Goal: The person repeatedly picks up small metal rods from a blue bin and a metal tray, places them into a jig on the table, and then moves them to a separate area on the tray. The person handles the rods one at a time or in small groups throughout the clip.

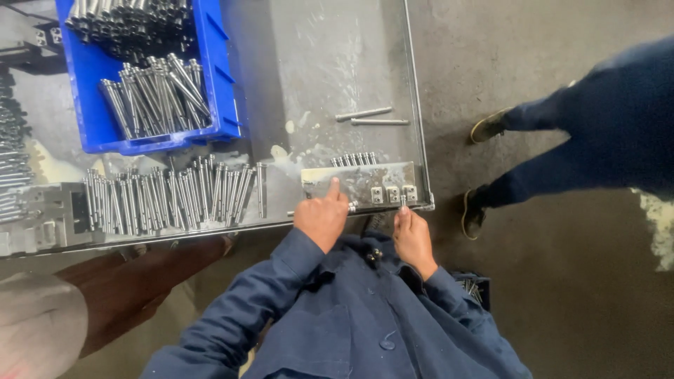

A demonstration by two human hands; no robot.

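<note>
A blue bin of steel pins stands left. The left hand presses 1 finger on the metal fixture block at the tabletop edge; the right hand pinches a pin, which could slip off.

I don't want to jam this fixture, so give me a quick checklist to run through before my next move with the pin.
1. Left hand steadying the metal fixture block, index finger on it: ok.
2. Right hand at the block's front edge: ok.
3. Pin actually pinched in the right fingers: cannot tell.
4. Fixture fully on the table: not ok, it sits at the corner.
5. Spare pins within reach: ok.
</note>
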